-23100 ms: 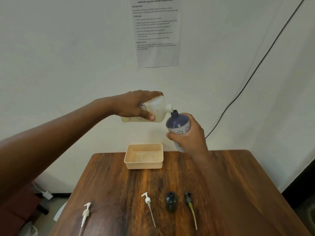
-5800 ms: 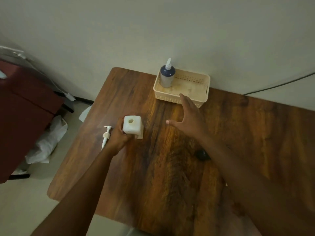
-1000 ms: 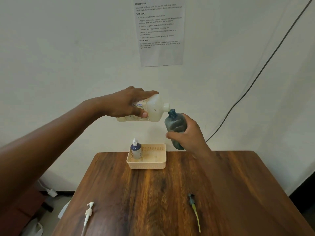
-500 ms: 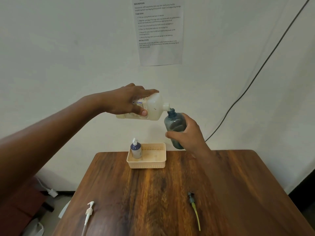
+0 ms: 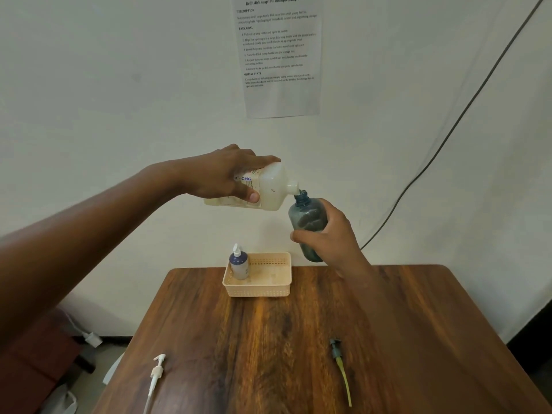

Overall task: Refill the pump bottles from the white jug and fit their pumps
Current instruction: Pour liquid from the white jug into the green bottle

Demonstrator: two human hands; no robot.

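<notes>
My left hand (image 5: 230,177) grips the white jug (image 5: 273,188), tipped on its side above the table with its spout at the mouth of a dark teal bottle (image 5: 307,218). My right hand (image 5: 331,237) holds that bottle by its lower half, tilted slightly toward the jug. A blue-and-white bottle (image 5: 239,264) with its white pump fitted stands in the left end of the beige basket (image 5: 268,289). Two loose pumps lie near the table's front: a white pump (image 5: 156,372) at the left and a dark pump with a yellow tube (image 5: 339,363) at the right.
The wooden table (image 5: 283,339) stands against a white wall that carries a printed instruction sheet (image 5: 279,55) and a black cable (image 5: 442,141). Left of the table, on the floor, are a white plug (image 5: 92,339) and dark red furniture (image 5: 38,363).
Over the last second the jug's spout has stayed at the teal bottle's mouth, both hands holding nearly still. Further back, the blue-and-white bottle was filled, fitted with its pump and set in the basket.
</notes>
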